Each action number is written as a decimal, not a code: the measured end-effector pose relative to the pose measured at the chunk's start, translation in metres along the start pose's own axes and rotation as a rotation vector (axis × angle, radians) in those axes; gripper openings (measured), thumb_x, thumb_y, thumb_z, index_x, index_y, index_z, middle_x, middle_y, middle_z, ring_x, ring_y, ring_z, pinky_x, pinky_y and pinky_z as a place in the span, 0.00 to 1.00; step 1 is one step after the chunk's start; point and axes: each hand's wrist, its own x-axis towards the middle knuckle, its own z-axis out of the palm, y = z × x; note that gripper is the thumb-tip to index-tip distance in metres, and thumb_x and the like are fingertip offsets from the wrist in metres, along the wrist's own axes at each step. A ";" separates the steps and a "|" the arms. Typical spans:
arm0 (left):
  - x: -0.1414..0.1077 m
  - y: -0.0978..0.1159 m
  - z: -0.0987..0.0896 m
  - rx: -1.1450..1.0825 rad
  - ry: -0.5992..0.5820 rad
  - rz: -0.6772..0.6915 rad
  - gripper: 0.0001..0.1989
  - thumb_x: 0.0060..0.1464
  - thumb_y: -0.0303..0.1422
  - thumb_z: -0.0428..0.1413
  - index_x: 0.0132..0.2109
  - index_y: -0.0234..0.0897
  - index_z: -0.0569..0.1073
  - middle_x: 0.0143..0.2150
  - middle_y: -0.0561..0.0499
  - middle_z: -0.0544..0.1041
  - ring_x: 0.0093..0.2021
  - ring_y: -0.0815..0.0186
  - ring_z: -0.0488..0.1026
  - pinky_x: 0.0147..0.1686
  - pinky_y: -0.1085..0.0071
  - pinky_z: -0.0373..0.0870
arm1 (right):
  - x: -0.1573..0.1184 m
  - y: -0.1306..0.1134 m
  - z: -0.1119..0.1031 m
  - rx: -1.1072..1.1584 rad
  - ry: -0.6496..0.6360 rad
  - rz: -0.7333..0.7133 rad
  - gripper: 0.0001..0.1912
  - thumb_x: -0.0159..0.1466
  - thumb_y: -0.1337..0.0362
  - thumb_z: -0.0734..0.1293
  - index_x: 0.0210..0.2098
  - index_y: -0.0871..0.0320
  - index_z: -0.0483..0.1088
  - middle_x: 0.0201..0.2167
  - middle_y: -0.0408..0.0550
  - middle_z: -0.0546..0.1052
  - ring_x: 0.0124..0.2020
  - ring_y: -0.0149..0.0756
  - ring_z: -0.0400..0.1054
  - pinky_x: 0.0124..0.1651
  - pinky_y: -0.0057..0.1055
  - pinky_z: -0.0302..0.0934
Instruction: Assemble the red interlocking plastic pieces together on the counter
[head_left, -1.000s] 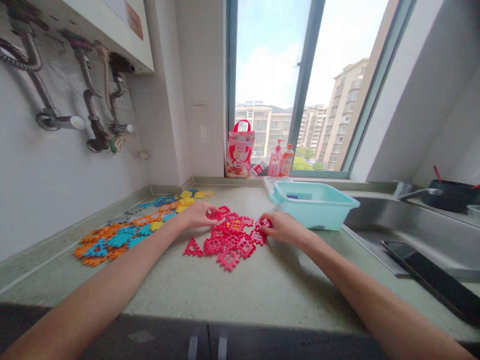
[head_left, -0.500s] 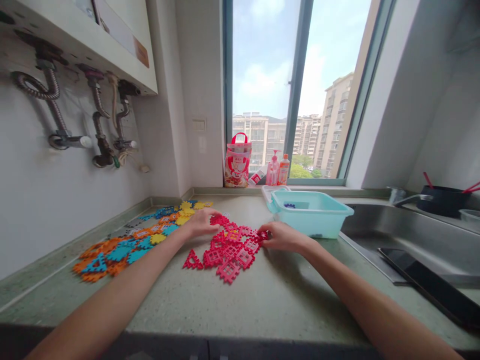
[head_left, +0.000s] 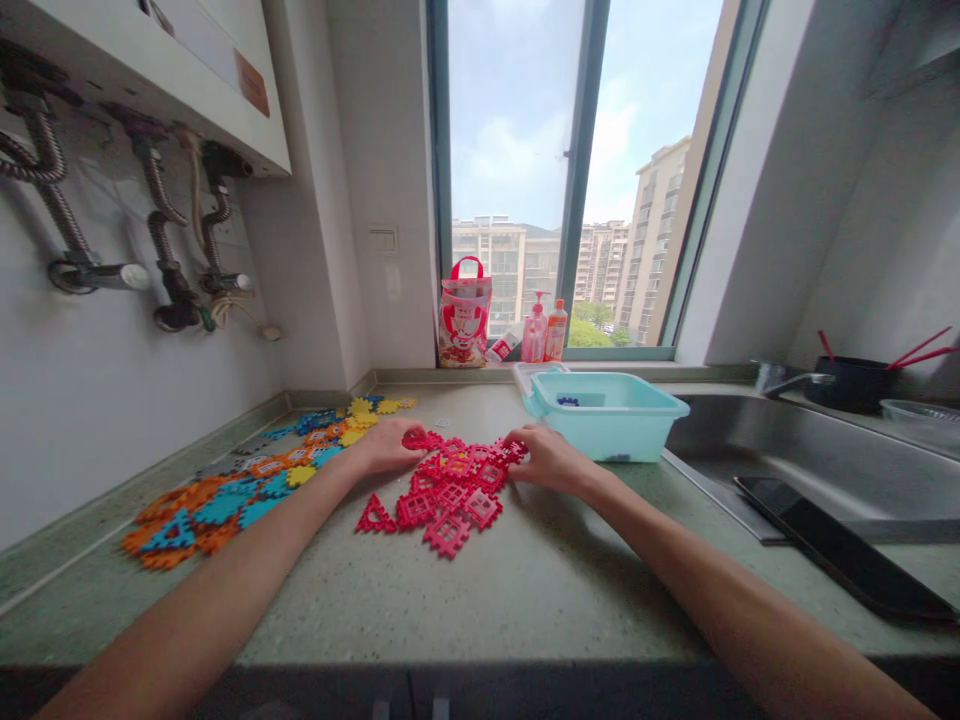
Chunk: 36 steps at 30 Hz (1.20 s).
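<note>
Red notched pieces [head_left: 454, 486] between left hand [head_left: 385, 446] and right hand [head_left: 551, 459]

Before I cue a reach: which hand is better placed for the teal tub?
Right, probably: the right hand, at the right side of the red pile, is nearer the teal tub; the left hand is across the pile.

"What touches the red pile [head_left: 452, 495]?"
"The left hand [head_left: 386, 446] on its left side, the right hand [head_left: 551, 460] on its right"
"And the blue tub [head_left: 604, 440]?"
"Behind the red pile, to the right"
</note>
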 end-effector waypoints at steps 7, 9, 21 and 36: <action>-0.012 -0.019 -0.020 -0.102 -0.130 -0.051 0.21 0.44 0.48 0.65 0.42 0.40 0.82 0.41 0.49 0.83 0.43 0.57 0.79 0.42 0.68 0.72 | 0.001 0.002 0.002 0.060 0.092 -0.028 0.17 0.59 0.64 0.74 0.48 0.57 0.79 0.43 0.51 0.79 0.41 0.40 0.74 0.47 0.32 0.66; -0.013 -0.022 -0.025 -0.109 -0.153 -0.053 0.21 0.44 0.48 0.66 0.42 0.40 0.82 0.41 0.49 0.83 0.42 0.58 0.79 0.41 0.68 0.72 | 0.001 0.004 0.003 0.046 0.054 -0.055 0.18 0.58 0.65 0.74 0.49 0.56 0.79 0.44 0.52 0.80 0.42 0.41 0.75 0.48 0.33 0.66; -0.008 -0.011 -0.023 -0.199 0.027 -0.038 0.28 0.50 0.55 0.64 0.50 0.39 0.81 0.49 0.45 0.84 0.49 0.55 0.79 0.50 0.64 0.74 | -0.001 -0.007 -0.003 0.182 -0.010 -0.122 0.20 0.58 0.69 0.73 0.50 0.56 0.80 0.45 0.52 0.80 0.41 0.38 0.74 0.49 0.32 0.67; -0.010 -0.004 -0.020 -0.144 -0.159 0.015 0.25 0.47 0.52 0.65 0.47 0.42 0.83 0.47 0.49 0.84 0.46 0.57 0.79 0.46 0.69 0.74 | -0.004 -0.019 0.001 0.185 -0.132 -0.168 0.12 0.58 0.66 0.75 0.43 0.57 0.78 0.36 0.44 0.81 0.34 0.33 0.71 0.40 0.27 0.60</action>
